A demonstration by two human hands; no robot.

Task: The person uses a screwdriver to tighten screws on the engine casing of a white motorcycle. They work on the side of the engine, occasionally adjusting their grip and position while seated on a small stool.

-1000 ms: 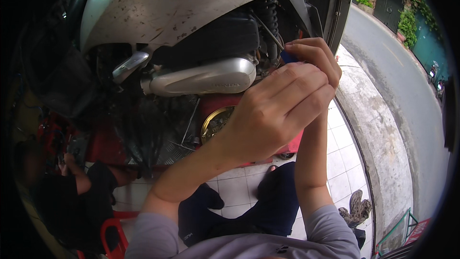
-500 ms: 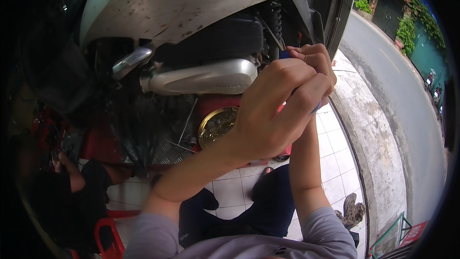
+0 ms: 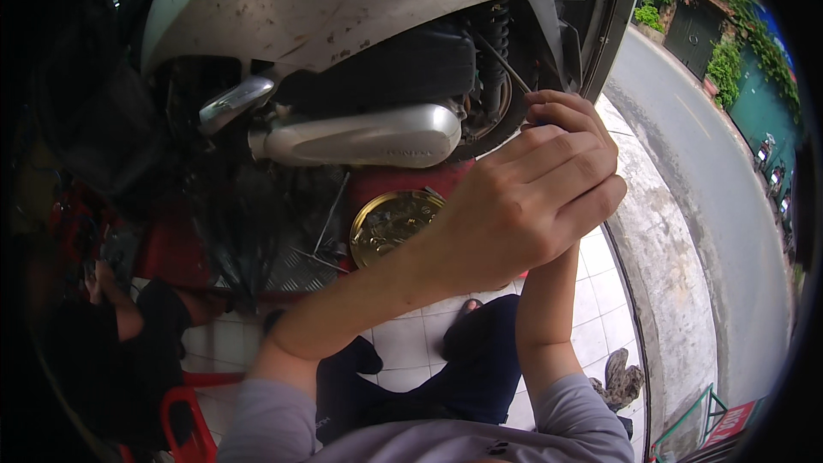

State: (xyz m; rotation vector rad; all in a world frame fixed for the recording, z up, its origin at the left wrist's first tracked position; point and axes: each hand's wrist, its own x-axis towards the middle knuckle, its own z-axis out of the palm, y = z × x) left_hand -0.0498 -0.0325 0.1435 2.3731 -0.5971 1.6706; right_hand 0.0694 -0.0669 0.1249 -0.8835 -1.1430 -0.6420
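Casing (image 3: 369,137) of smooth silver metal, long and rounded at its right end, is your landmark. Directly above it is a bulky black plastic housing (image 3: 386,73). Below the casing's right half lies a round gold-coloured metal tray (image 3: 356,233), partly covered by your arm, its contents too blurred to name. Up and to the right of the casing's rounded end stands an upright black coil spring (image 3: 497,21).

Close by that spring, also above and right of the casing, runs a thin straight grey metal rod (image 3: 513,72). Its long axis slants from upper left down to lower right, so it points up and away from you; you cannot tell what its far end meets among the dark parts.

Your left hand (image 3: 531,193) is just right of the casing and lower than its end, fingers curled, back toward you; what it grips, if anything, is hidden. Your right hand (image 3: 573,116) is beyond it, farther right of the casing, fingertips closed on the rod's lower end. The two hands are close together, overlapping in view, and the right is nearer the rod.
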